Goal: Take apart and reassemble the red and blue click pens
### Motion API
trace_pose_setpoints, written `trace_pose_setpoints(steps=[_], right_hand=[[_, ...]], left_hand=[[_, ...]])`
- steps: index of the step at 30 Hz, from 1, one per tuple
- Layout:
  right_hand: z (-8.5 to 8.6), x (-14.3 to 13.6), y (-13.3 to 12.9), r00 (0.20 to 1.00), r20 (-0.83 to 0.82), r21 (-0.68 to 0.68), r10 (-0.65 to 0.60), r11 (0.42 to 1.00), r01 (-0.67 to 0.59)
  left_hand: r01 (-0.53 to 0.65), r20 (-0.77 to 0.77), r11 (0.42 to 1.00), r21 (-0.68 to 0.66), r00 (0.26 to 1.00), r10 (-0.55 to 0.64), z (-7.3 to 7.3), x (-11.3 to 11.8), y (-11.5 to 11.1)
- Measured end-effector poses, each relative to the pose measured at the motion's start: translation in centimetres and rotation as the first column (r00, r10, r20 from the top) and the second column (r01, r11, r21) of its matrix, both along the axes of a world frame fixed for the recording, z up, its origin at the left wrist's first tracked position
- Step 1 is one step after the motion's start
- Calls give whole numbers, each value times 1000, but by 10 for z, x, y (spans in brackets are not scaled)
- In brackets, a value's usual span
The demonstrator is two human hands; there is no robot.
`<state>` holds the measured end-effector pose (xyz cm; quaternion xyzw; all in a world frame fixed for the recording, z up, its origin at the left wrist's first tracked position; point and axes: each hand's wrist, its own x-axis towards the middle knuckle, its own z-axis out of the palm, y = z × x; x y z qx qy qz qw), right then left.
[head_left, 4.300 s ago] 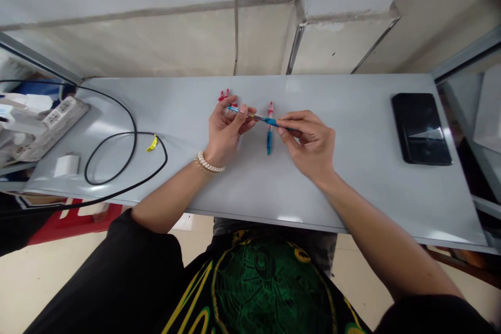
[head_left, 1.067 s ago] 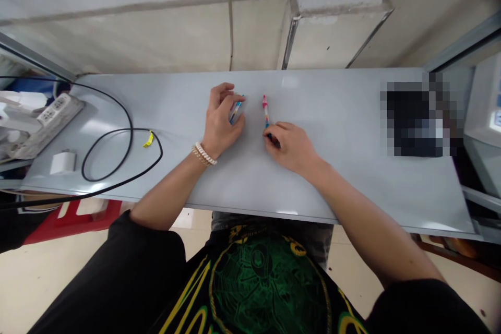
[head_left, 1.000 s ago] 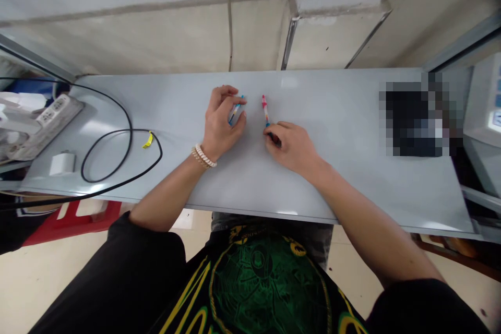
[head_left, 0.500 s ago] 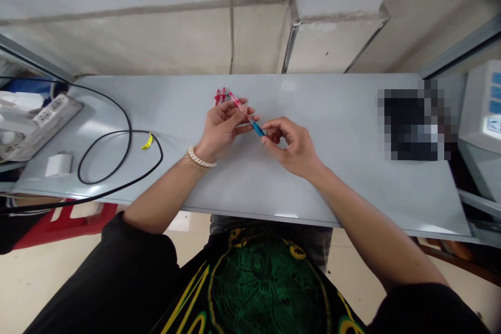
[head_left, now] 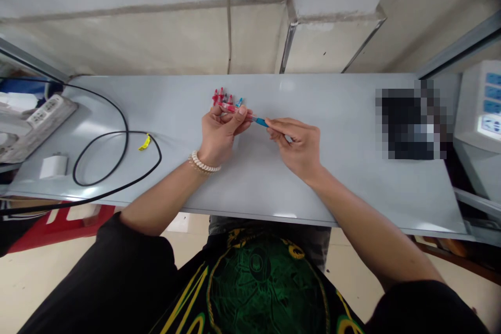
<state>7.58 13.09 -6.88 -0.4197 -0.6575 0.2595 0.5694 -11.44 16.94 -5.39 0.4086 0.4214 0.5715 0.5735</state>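
Observation:
A slim pen (head_left: 230, 108) with a clear barrel, a red part at its left end and a blue part at its right end is held over the table. My left hand (head_left: 219, 133) is closed around its middle, thumb on top. The fingertips of my right hand (head_left: 299, 147) pinch the blue end. Just behind my left hand lie several small red-tipped pieces (head_left: 221, 94) and a blue-tipped piece (head_left: 240, 102); the fingers partly hide them, so I cannot tell whether they are whole pens.
A black cable (head_left: 126, 133) with a yellow tag (head_left: 144, 142) loops over the left of the grey table (head_left: 332, 198). A white charger (head_left: 54, 166) and a power strip (head_left: 43, 115) lie farther left. A blurred dark object (head_left: 405, 128) sits at the right. Behind the table stands a wall.
The pen has swung from a slant to nearly level, its red end moving left and down. My right fingers have closed on the blue end. The blue-tipped piece behind shows more.

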Motion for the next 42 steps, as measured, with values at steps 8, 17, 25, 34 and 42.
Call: trace_pose_setpoints(steps=[8, 17, 25, 34, 42], right_hand=[[7, -2, -1, 988, -155, -237, 1, 971, -38], [13, 0, -1, 987, -163, -243, 14, 969, -54], [11, 1, 0, 966, -210, -389, 148, 894, -221], [14, 5, 2, 979, -205, -337, -8, 940, -63], [18, 5, 2, 961, -274, -353, -35, 933, -67]], left_hand=[[-7, 90, 999, 37, 996, 4, -1, 0, 4], [16, 106, 999, 38, 994, -20, -3, -1, 5], [67, 87, 997, 26, 994, -69, 1, 0, 2], [-172, 160, 985, -29, 972, 174, -5, -12, 22], [-138, 157, 986, -97, 976, 152, 4, -10, 19]])
